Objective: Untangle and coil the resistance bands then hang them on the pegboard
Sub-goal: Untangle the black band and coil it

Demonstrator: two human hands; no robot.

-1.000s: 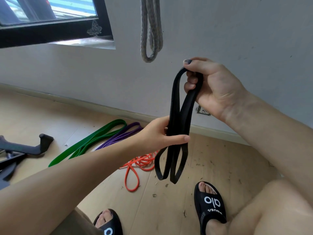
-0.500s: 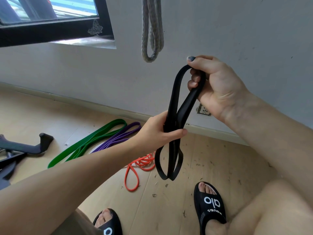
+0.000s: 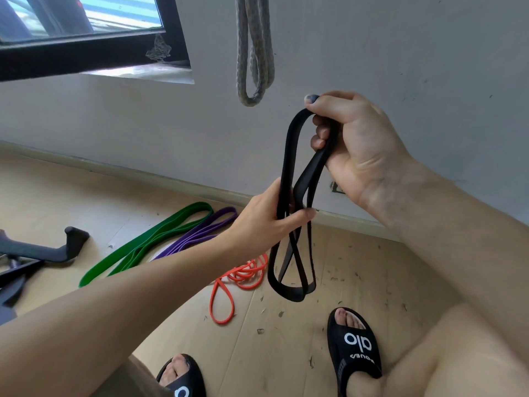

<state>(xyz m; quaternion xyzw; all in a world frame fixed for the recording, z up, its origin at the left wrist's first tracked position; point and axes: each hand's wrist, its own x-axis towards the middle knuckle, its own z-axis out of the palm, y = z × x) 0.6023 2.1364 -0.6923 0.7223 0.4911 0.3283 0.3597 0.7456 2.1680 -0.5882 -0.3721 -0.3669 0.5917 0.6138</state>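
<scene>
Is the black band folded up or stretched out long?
Folded up. The black band hangs doubled in several loops between the right hand at the top and the left hand gripping its middle.

Two bare arms reach forward. The right hand (image 3: 355, 144) is raised high, fingers curled and thumb laid over the top, gripping the upper loops of a black band (image 3: 289, 173). The left hand (image 3: 266, 222) sits lower, just beneath it, thumb pointing right across the front, pinching the same band partway down. The left forearm runs up from the lower left, the right forearm from the lower right. Both feet wear slides.
</scene>
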